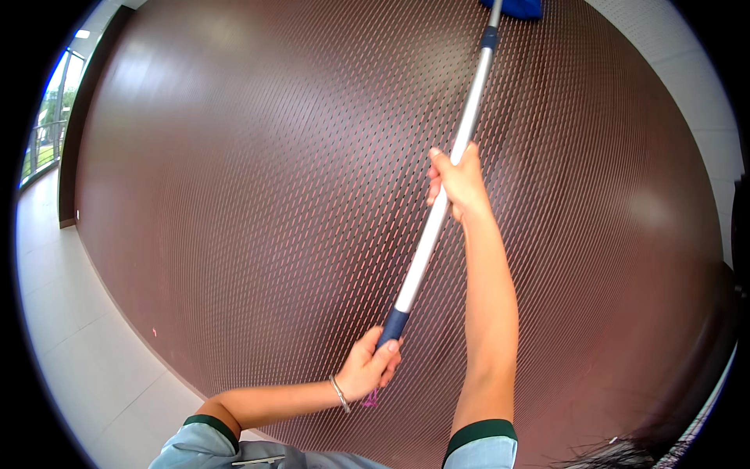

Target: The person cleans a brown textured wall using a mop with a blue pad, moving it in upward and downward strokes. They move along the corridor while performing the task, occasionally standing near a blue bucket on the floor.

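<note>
A silvery metal telescopic pole (423, 252) slants up across the view. My left hand (368, 364), with a bracelet at its wrist, is closed around the dark blue grip (393, 326) at its lower end. Farther up, my right hand (460, 176) holds the bare metal shaft, the arm stretched out. A dark blue collar (489, 37) joins the thinner upper section. At the top edge, a blue head (520, 7) on the pole is partly cut off by the frame. A small pink string or tag (370, 400) hangs just below my left hand.
A large brown slotted wall panel (281, 205) fills most of the view. Pale floor tiles (88, 328) run along its base at the left, near a dark frame (88, 111) and windows with a railing (53, 129). A light perforated surface (650, 35) borders the upper right.
</note>
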Demonstrator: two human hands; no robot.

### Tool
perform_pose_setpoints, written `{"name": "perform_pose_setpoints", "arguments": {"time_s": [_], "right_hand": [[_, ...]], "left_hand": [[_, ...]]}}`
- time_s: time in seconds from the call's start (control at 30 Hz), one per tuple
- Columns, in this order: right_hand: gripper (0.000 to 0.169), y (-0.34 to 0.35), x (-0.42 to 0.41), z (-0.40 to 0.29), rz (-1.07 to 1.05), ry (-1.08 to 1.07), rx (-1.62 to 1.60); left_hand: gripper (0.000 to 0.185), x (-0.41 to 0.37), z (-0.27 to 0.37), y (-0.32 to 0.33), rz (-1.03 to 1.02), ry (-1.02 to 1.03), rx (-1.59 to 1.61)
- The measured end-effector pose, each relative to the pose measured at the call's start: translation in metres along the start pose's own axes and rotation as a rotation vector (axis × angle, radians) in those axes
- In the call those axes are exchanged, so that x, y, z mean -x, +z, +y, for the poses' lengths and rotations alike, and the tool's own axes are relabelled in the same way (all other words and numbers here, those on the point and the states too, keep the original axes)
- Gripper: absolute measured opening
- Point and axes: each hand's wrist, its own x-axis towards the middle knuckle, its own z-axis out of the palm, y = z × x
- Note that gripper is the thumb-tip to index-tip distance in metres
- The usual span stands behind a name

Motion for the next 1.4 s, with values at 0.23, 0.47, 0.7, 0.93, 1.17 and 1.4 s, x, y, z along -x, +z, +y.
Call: {"name": "perform_pose_setpoints", "arguments": {"time_s": [0.23, 0.47, 0.7, 0.93, 1.17, 1.4], "right_hand": [[0.056, 0.013, -0.002, 0.023, 0.119, -0.04, 0.076], [0.048, 0.034, 0.035, 0.054, 0.192, 0.009, 0.128], [0.03, 0.015, 0.101, 0.104, 0.369, 0.142, 0.182], [0.03, 0.004, 0.232, 0.159, 0.401, 0.305, -0.051], [0.036, 0.006, 0.388, 0.219, 0.271, 0.63, -0.237], [0.032, -0.043, 0.476, 0.265, 0.303, 0.752, -0.286]], "left_hand": [[0.019, 0.059, -0.091, 0.005, -0.101, -0.149, 0.007], [0.02, 0.097, -0.125, -0.069, 0.107, -0.204, -0.32], [0.043, 0.168, -0.187, -0.135, -0.107, -0.454, -0.756], [0.044, 0.231, -0.261, -0.147, -0.283, -0.623, -0.873], [0.024, 0.205, -0.312, -0.11, -0.232, -0.611, -0.631], [0.027, 0.2, -0.343, -0.053, -0.393, -0.747, -0.58]]}}
